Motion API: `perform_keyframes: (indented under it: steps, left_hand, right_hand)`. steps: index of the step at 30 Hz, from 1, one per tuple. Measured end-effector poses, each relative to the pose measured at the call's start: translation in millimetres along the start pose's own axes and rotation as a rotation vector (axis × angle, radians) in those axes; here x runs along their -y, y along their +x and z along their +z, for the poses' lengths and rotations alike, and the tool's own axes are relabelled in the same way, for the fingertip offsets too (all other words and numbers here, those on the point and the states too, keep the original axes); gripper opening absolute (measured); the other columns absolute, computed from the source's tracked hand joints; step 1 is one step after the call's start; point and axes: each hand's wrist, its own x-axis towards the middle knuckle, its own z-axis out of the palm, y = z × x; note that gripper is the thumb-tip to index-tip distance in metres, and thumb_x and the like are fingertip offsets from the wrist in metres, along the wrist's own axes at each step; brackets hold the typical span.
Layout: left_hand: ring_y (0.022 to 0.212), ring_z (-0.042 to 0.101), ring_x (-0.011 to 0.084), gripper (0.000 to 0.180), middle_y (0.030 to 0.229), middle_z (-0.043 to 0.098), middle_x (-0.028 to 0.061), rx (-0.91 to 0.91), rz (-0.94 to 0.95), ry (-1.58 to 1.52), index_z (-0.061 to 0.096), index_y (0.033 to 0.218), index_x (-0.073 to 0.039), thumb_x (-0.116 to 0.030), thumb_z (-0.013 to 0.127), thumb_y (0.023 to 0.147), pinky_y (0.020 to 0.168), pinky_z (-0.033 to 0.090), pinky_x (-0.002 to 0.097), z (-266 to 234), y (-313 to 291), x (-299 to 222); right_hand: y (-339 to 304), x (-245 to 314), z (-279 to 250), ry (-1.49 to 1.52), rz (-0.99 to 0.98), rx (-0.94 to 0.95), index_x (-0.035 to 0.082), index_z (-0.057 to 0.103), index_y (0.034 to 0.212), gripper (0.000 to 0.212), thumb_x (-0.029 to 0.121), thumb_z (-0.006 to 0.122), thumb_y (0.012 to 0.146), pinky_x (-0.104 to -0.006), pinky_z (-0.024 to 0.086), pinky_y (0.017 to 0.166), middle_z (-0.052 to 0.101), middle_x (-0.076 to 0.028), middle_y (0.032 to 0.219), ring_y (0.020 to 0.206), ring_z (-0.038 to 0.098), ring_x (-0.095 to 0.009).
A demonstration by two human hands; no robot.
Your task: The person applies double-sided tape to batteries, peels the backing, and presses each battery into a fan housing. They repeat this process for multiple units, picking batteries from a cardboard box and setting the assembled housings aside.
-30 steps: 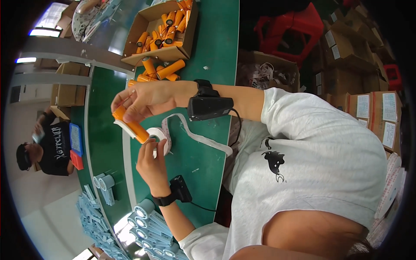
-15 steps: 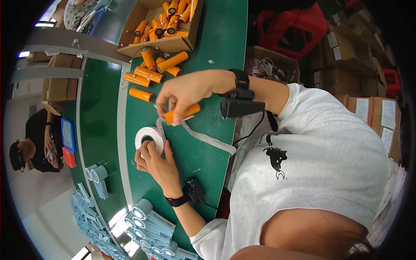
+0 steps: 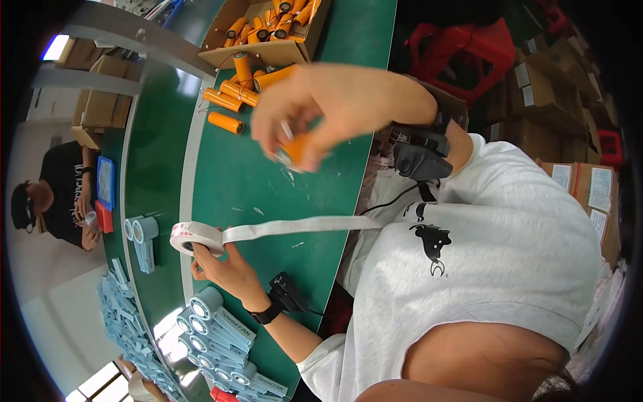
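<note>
My right hand point(image 3: 315, 117), blurred by motion, is closed around an orange cylindrical battery point(image 3: 295, 149) and holds it above the green worktable point(image 3: 281, 201). A small pale piece shows between its fingers. Below it in the view, my left hand point(image 3: 224, 271) grips a roll of white double-sided tape point(image 3: 194, 234), its fingers reaching into the core. From the roll a pale strip point(image 3: 301, 226) stretches rightward over the table edge to my shirt. Several loose orange batteries point(image 3: 224, 100) with thin wires lie beyond my right hand, one apart from the rest point(image 3: 226, 123).
A cardboard box point(image 3: 268, 53) of orange batteries stands at the top. Light-blue handheld fans point(image 3: 214, 328) are stacked at the lower left, with more heaped point(image 3: 130, 321) across the divider. Another person point(image 3: 63, 194) sits at far left by a blue tray point(image 3: 106, 181). Behind are a red stool point(image 3: 462, 57) and cartons.
My right hand has lifted away from the tape roll with the battery, up and to the right. My left hand has moved the roll down and left, and the strip now stretches straighter from it.
</note>
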Motion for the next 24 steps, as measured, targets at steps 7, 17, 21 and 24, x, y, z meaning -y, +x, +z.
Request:
perform_keyframes:
  steps: [7, 17, 21, 24]
  left_hand:
    - [0.084, 0.048, 0.0250, 0.037, 0.088, 0.057, 0.0123, -0.084, 0.020, 0.000, 0.047, 0.106, 0.005, -0.011, 0.061, 0.076, 0.079, 0.024, 0.0365, 7.1, 2.0, -24.3]
    - [0.082, 0.048, 0.0246, 0.033, 0.089, 0.056, 0.0116, -0.081, 0.180, 0.135, 0.049, 0.103, 0.003, -0.008, 0.060, 0.073, 0.073, 0.022, 0.0359, 2.4, 8.9, -25.8]
    - [0.082, 0.048, 0.0254, 0.031, 0.087, 0.056, 0.0116, -0.017, 0.132, 0.150, 0.050, 0.103, 0.001, -0.008, 0.059, 0.074, 0.071, 0.024, 0.0352, 1.5, 7.1, -31.0]
    - [0.075, 0.048, 0.0241, 0.026, 0.079, 0.053, 0.0110, -0.032, 0.180, 0.298, 0.052, 0.098, -0.001, -0.014, 0.061, 0.078, 0.073, 0.028, 0.0354, -10.2, 10.3, -20.1]
  right_hand:
    - [109.1, -15.5, 79.1, 0.529, -0.054, -0.608, -0.001, 0.060, 0.087, 0.023, 0.009, 0.069, 0.068, -0.0233, 0.043, 0.062, 0.058, -0.003, 0.073, 0.067, 0.052, -0.009]
    - [136.9, -25.1, 112.4, 0.815, 0.115, -0.876, -0.003, 0.059, 0.080, 0.011, 0.003, 0.063, 0.073, -0.0231, 0.042, 0.059, 0.056, -0.005, 0.071, 0.064, 0.051, -0.009]
    - [142.8, -35.0, 109.7, 1.041, 0.250, -0.874, -0.003, 0.058, 0.079, 0.008, 0.003, 0.062, 0.074, -0.0250, 0.042, 0.058, 0.056, -0.006, 0.071, 0.063, 0.052, -0.011]
    - [141.0, -50.6, 106.8, 1.282, 0.282, -1.006, -0.003, 0.058, 0.078, 0.007, 0.002, 0.061, 0.074, -0.0267, 0.043, 0.060, 0.056, -0.007, 0.071, 0.065, 0.053, -0.014]
